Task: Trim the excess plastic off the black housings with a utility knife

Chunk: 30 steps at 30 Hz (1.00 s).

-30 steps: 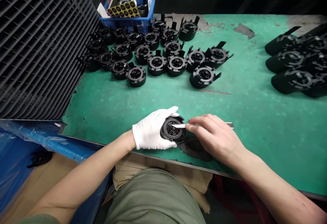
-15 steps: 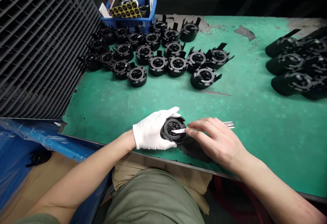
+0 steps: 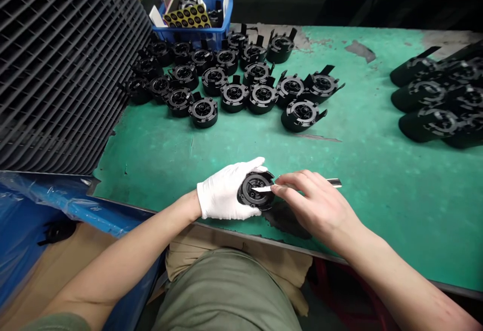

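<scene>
My left hand (image 3: 225, 191), in a white glove, is wrapped round a round black plastic part (image 3: 253, 193) held just above the near edge of the green bench (image 3: 377, 170). My bare right hand (image 3: 315, 206) pinches a thin metal blade (image 3: 262, 188) whose tip lies across the face of the part; the tool's metal handle end (image 3: 334, 182) sticks out behind the fingers. Both hands are closed on what they hold.
Several similar black round parts (image 3: 234, 82) lie in rows at the back left. A blue bin (image 3: 196, 24) with a yellow sheet stands behind them. Dark slatted panels (image 3: 56, 69) lean at the left. More black parts (image 3: 441, 99) are stacked at the right edge. A blue-lined carton (image 3: 37, 230) sits below left.
The blade tip has shifted slightly over the part's face, down and then back up. My left hand holds the part in the same place.
</scene>
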Motion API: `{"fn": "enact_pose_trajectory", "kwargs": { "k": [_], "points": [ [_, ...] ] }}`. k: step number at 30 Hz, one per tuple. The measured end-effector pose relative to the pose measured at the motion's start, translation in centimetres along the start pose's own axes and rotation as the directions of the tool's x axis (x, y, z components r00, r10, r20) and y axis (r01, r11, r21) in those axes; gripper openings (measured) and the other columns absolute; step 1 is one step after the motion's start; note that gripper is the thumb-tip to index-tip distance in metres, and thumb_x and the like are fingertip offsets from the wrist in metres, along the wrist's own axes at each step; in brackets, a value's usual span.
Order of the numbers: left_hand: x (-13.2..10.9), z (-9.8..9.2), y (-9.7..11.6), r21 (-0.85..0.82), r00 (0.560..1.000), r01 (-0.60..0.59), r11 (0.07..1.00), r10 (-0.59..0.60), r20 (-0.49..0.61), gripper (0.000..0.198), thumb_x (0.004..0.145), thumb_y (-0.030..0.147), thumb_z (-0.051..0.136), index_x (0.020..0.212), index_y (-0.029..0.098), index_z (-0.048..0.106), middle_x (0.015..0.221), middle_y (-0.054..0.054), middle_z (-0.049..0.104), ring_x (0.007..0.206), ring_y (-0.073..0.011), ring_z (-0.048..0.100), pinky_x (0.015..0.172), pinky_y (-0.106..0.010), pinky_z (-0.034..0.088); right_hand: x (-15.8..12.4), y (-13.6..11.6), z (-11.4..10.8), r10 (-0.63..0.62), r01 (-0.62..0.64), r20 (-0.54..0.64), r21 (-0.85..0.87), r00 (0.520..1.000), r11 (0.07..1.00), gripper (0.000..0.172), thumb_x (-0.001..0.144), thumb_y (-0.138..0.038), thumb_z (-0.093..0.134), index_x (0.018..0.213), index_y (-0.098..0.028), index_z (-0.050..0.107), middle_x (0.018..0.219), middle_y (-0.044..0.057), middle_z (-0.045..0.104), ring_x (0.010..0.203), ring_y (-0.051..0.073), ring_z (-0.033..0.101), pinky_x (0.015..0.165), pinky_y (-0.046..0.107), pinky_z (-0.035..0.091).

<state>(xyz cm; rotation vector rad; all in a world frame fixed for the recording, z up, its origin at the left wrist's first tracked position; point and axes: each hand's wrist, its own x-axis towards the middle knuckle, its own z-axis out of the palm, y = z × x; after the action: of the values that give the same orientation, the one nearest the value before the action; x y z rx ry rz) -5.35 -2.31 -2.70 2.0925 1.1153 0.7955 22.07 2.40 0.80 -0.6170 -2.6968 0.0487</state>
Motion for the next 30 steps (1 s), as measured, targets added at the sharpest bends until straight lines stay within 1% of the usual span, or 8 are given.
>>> {"fn": "enact_pose_trajectory", "kwargs": {
  "k": [5, 9, 11, 14, 16, 20, 26, 30],
  "points": [
    [-0.2, 0.3, -0.1, -0.029, 0.999, 0.040, 0.999, -0.040, 0.015, 0.119, 0.079, 0.039, 0.093, 0.174, 0.019, 0.024, 0.161, -0.021, 0.062, 0.149, -0.0402, 0.065, 0.130, -0.057, 0.053, 0.1, -0.1, -0.4, -0.004, 0.003, -0.014, -0.044, 1.000, 0.999, 0.025, 0.104, -0.002, 0.059, 0.123, -0.018, 0.066, 0.117, 0.014, 0.075, 0.093, 0.024, 0.061, 0.079, 0.038, 0.047],
    [-0.4, -0.1, -0.4, -0.086, 1.000, 0.019, 0.996, -0.018, 0.007, 0.125, 0.083, 0.034, 0.089, 0.178, 0.021, 0.009, 0.168, -0.023, 0.054, 0.156, -0.0404, 0.057, 0.132, -0.060, 0.049, -0.6, 0.3, -0.5, 0.112, -0.101, -0.077, 0.131, 0.991, 0.986, 0.027, 0.104, -0.007, 0.065, 0.130, -0.015, 0.063, 0.114, 0.013, 0.070, 0.096, 0.022, 0.064, 0.080, 0.035, 0.053],
    [-0.5, -0.8, -0.5, -0.141, 0.997, 0.039, 0.989, -0.028, 0.078, 0.124, 0.084, 0.025, 0.082, 0.179, 0.023, 0.003, 0.175, -0.023, 0.045, 0.163, -0.0397, 0.049, 0.135, -0.060, 0.045, -0.9, 0.3, -0.6, 0.136, -0.121, -0.074, 0.184, 0.988, 0.975, 0.029, 0.104, -0.011, 0.067, 0.133, -0.013, 0.063, 0.110, 0.012, 0.068, 0.094, 0.021, 0.063, 0.079, 0.034, 0.054],
    [-0.6, -1.8, -0.5, -0.208, 0.980, 0.080, 0.975, -0.038, 0.198, 0.125, 0.080, 0.015, 0.074, 0.179, 0.025, -0.002, 0.182, -0.020, 0.035, 0.168, -0.0389, 0.041, 0.138, -0.061, 0.040, -0.9, 0.1, -0.6, 0.080, -0.072, -0.040, 0.157, 0.996, 0.985, 0.031, 0.104, -0.014, 0.070, 0.135, -0.016, 0.067, 0.109, 0.010, 0.067, 0.090, 0.020, 0.057, 0.070, 0.032, 0.050],
    [-0.6, -2.0, -0.5, -0.223, 0.978, 0.076, 0.972, -0.029, 0.205, 0.125, 0.078, 0.014, 0.071, 0.179, 0.025, -0.001, 0.183, -0.020, 0.034, 0.169, -0.0393, 0.039, 0.139, -0.061, 0.038, -0.4, -0.3, -0.4, 0.053, -0.049, -0.030, 0.120, 0.998, 0.992, 0.030, 0.104, -0.014, 0.071, 0.133, -0.020, 0.070, 0.112, 0.010, 0.068, 0.089, 0.020, 0.055, 0.063, 0.030, 0.043],
    [-0.7, -1.4, -0.4, -0.198, 0.990, 0.041, 0.979, -0.013, 0.139, 0.123, 0.077, 0.013, 0.069, 0.180, 0.024, 0.003, 0.180, -0.020, 0.038, 0.166, -0.0397, 0.044, 0.137, -0.060, 0.040, 0.7, -0.8, 0.5, 0.050, -0.045, -0.047, 0.113, 0.998, 0.993, 0.030, 0.101, -0.012, 0.071, 0.128, -0.025, 0.075, 0.118, 0.011, 0.069, 0.094, 0.022, 0.054, 0.061, 0.029, 0.039],
    [-0.8, -0.8, -0.6, -0.137, 0.996, -0.019, 0.990, 0.031, 0.083, 0.123, 0.077, 0.015, 0.071, 0.180, 0.021, 0.003, 0.174, -0.023, 0.046, 0.159, -0.0424, 0.053, 0.131, -0.062, 0.048, 1.8, -0.8, 1.7, 0.092, -0.077, -0.045, 0.263, 0.995, 0.962, 0.021, 0.101, -0.017, 0.075, 0.121, -0.025, 0.074, 0.120, 0.011, 0.069, 0.095, 0.022, 0.057, 0.069, 0.032, 0.049],
    [-0.8, -0.8, -0.6, -0.110, 0.996, -0.014, 0.994, 0.024, 0.091, 0.121, 0.078, 0.017, 0.070, 0.179, 0.020, 0.004, 0.170, -0.022, 0.050, 0.154, -0.0410, 0.059, 0.128, -0.061, 0.052, 2.1, -0.9, 2.2, 0.111, -0.088, -0.044, 0.354, 0.993, 0.931, 0.019, 0.102, -0.009, 0.067, 0.115, -0.023, 0.069, 0.112, 0.008, 0.069, 0.094, 0.018, 0.061, 0.074, 0.030, 0.054]
  ]
}}
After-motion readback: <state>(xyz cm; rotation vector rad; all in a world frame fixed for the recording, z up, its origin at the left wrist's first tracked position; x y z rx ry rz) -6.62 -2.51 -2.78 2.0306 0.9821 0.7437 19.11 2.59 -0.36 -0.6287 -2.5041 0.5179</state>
